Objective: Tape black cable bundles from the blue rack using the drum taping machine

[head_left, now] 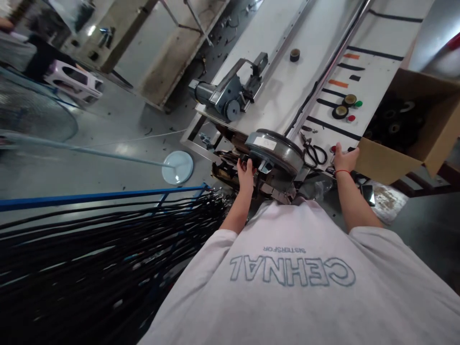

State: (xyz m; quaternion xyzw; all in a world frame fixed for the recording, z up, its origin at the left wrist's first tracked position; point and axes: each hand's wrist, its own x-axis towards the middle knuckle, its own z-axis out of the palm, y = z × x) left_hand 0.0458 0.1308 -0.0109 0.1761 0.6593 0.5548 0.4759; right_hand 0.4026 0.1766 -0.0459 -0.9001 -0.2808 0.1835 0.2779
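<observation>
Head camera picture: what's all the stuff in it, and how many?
Drum: 1, dark grey, middle
Bench: 1, white, top
Motor unit: 1, grey, on bench
Tape rolls: 3, black and tan, on bench
Scissors: 1, black-handled, right of drum
Orange strips: 2, orange, on bench
Green cap: 1, green, on bench
Cardboard box: 1, brown, right
Cables: many, black, lower left
Rack: 1, blue, left
Stool: 1, pale, upper left
Disc: 1, pale blue, left of drum
Shirt: 1, white, bottom
Left hand: 1, bare, beside drum
Right hand: 1, bare, by bench's edge
</observation>
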